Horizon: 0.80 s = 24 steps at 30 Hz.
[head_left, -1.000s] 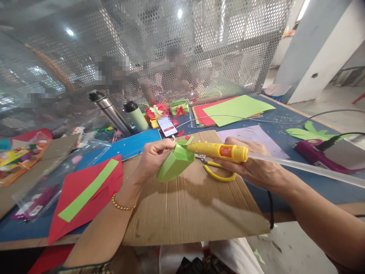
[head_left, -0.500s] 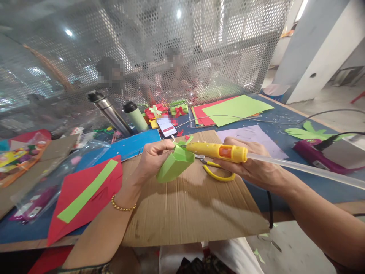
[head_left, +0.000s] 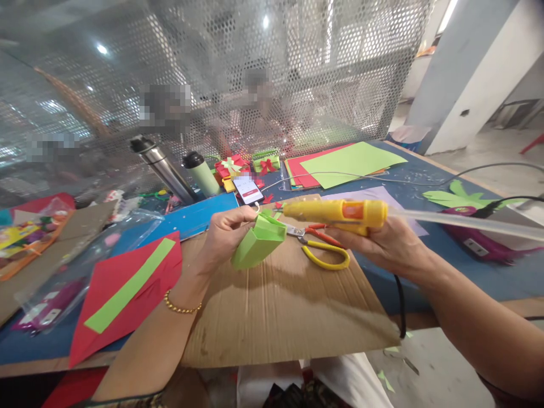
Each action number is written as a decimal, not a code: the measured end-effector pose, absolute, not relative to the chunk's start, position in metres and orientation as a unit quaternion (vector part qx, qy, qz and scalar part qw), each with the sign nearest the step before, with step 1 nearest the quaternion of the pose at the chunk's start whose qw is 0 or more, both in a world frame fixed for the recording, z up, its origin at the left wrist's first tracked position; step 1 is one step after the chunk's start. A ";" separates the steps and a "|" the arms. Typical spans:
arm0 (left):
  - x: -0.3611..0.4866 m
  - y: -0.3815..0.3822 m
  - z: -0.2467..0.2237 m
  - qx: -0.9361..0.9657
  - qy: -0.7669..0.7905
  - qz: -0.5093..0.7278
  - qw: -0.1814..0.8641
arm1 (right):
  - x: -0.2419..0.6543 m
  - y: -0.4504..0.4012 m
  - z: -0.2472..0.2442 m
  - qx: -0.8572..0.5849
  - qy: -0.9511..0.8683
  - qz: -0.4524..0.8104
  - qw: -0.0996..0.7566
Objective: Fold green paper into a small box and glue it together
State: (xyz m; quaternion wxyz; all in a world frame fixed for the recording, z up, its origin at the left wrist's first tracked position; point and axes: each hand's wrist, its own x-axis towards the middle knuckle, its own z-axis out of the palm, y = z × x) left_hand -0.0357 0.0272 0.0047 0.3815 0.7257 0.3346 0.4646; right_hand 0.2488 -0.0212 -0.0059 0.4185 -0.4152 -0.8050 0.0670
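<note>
Between the fingers of my left hand (head_left: 232,235) is a small light-green paper box (head_left: 258,242), tilted above the cardboard sheet (head_left: 272,317), its folded flaps at the top. My right hand (head_left: 382,243) is wrapped round a yellow hot glue gun (head_left: 331,214) with a long clear glue stick (head_left: 459,221) coming out of its back. The gun's tip points left, just right of the box's top flaps and apart from them. Below the gun, scissors (head_left: 325,255) with red and yellow handles lie on the cardboard.
A red paper sheet (head_left: 106,272) bearing a green strip lies at left. Behind are a phone (head_left: 249,190), a steel flask (head_left: 164,167), a green bottle (head_left: 203,173) and small paper boxes (head_left: 232,165). Stacked paper (head_left: 355,163) and a purple power strip (head_left: 480,241) are at right.
My right hand has drawn the glue gun to the right and slightly up, off the box's flaps. More of the scissors shows. My left hand and the box have barely shifted.
</note>
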 end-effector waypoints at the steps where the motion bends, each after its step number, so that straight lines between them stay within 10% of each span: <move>1: -0.035 0.027 0.005 0.725 0.335 0.465 0.383 | 0.252 -0.019 -0.005 -0.416 -0.793 0.068 0.440; 24: -0.024 0.021 0.010 0.706 0.322 0.438 0.453 | 0.294 0.041 -0.024 -0.631 -0.382 0.358 0.573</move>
